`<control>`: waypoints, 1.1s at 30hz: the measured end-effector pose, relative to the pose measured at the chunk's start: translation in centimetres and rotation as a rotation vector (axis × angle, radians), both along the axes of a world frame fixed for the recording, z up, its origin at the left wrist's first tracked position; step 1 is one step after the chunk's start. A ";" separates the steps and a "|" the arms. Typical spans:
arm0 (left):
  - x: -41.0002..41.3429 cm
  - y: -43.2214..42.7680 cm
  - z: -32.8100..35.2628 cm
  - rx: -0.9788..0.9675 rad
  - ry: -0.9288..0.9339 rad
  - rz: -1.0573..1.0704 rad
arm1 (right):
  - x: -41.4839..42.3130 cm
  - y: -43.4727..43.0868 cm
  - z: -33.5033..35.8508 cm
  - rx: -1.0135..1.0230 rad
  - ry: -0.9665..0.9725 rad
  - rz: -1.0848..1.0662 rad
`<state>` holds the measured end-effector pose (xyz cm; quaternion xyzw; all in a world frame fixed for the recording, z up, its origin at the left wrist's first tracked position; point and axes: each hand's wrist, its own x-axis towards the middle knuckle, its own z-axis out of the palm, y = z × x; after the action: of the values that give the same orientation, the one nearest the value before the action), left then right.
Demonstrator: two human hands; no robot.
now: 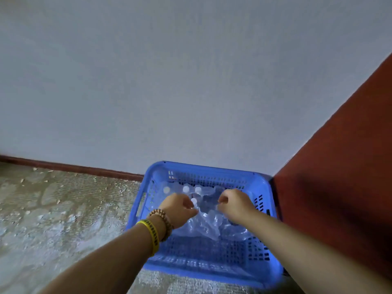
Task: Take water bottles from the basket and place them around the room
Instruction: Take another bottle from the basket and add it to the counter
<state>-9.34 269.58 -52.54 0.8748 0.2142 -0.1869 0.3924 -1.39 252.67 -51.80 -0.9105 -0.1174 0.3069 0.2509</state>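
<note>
A blue perforated plastic basket [212,270] stands on the floor against the wall. Inside it lies a pack of clear water bottles [186,190] with white caps, wrapped in crinkled clear plastic film [209,225]. My left hand [180,209], with a bead bracelet and a yellow band on the wrist, pinches the film near a white cap. My right hand [235,205] grips the film a little to the right. Both hands hover over the middle of the basket, fingers curled round the wrap. The bottles' bodies are mostly hidden under the film and my hands.
A pale wall [169,81] rises right behind the basket, with a dark red skirting board [70,167] along its foot. A dark red panel [339,177] stands close on the right. Worn patterned carpet [53,219] with scattered debris stretches to the left.
</note>
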 end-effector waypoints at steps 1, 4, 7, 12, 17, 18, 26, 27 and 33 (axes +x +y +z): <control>0.5 0.1 -4.2 0.014 0.015 0.006 | 1.0 0.2 -3.5 -0.011 -0.026 0.001; 2.4 0.6 -15.6 0.045 -0.008 0.030 | 3.8 1.3 -14.0 0.011 -0.088 -0.037; 3.5 -0.2 -24.8 0.043 -0.047 0.045 | 5.0 2.4 -23.1 0.035 -0.110 -0.048; 4.5 -0.5 -32.5 0.046 -0.040 0.108 | 5.2 3.5 -31.0 0.033 -0.183 -0.047; 4.8 0.1 -33.4 0.058 -0.034 0.086 | 5.5 5.2 -32.4 0.047 -0.154 -0.139; 5.1 0.4 -33.3 0.063 -0.037 0.088 | 5.8 5.5 -32.7 0.075 -0.111 -0.163; 4.8 1.4 -35.0 0.065 0.032 0.099 | 5.5 7.8 -35.9 0.117 -0.170 0.010; 4.6 1.4 -35.3 0.066 0.042 0.092 | 5.5 8.0 -36.2 0.094 -0.175 0.014; 3.9 0.9 -35.9 0.101 0.044 0.066 | 5.8 5.8 -35.9 0.008 -0.197 0.158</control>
<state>-5.45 270.51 -88.39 0.8816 0.2607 -0.1819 0.3488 4.40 258.51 -87.67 -0.9232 -0.2139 0.2344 0.2169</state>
